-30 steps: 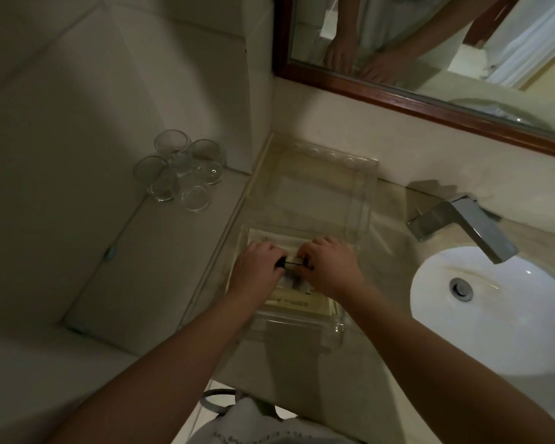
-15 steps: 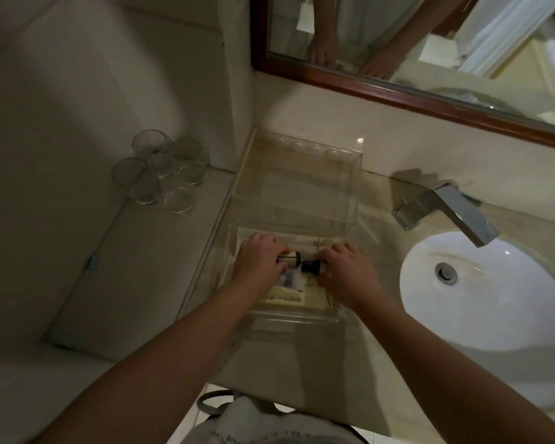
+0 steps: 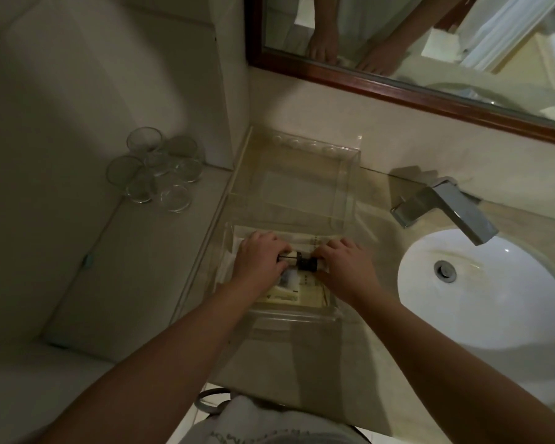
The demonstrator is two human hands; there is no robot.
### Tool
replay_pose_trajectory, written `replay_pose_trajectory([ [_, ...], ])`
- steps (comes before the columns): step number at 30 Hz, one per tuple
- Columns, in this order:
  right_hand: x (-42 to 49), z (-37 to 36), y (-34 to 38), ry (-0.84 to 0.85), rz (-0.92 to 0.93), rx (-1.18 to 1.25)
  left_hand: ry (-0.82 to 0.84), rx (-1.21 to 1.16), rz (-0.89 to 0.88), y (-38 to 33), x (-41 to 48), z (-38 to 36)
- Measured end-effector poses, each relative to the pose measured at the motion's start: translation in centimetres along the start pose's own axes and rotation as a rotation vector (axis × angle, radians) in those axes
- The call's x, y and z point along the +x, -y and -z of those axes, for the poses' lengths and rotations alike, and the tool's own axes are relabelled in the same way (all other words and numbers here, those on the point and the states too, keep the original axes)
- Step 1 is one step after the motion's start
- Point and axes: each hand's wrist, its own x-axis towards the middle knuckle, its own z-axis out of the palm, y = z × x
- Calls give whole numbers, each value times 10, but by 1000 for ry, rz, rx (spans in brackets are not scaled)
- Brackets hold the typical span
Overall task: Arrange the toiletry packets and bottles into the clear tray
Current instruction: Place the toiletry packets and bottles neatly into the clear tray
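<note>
A clear tray [image 3: 289, 315] sits on the counter near the front edge. Cream toiletry packets [image 3: 297, 291] lie flat inside it. My left hand [image 3: 260, 259] and my right hand [image 3: 345, 265] are both inside the tray, above the packets. Each hand grips a small bottle lying on its side. The two black caps [image 3: 305, 262] point toward each other between my hands. The bottles' bodies are mostly hidden under my fingers.
A second clear tray [image 3: 350, 174] stands behind the first, against the wall. Several drinking glasses [image 3: 156, 169] stand on the ledge at left. A chrome faucet [image 3: 449, 206] and white sink [image 3: 494, 299] are at right. A framed mirror [image 3: 398, 88] hangs above.
My hands have drawn slightly apart, so the two black caps show between them. The camera has shifted, and the scene sits a little lower and left in view.
</note>
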Motion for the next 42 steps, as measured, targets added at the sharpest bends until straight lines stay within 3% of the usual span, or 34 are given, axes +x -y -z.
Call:
replay_pose_trajectory([
  [13,-4,-6,1,-27,-29,84,9,36,2,-7,-3,1],
  [20,-40,-1,-23,-183,-82,197,-90,105,-6,-47,-13,0],
  [27,-157,8,-123,-413,-207,316,-201,-25,-300,-200,-33,-37],
  [36,-379,1,-291,-482,-538,329,47,-200,-555,-425,-105,-162],
  [42,-445,-13,-373,-480,-703,363,200,-173,-595,-520,-110,-214],
])
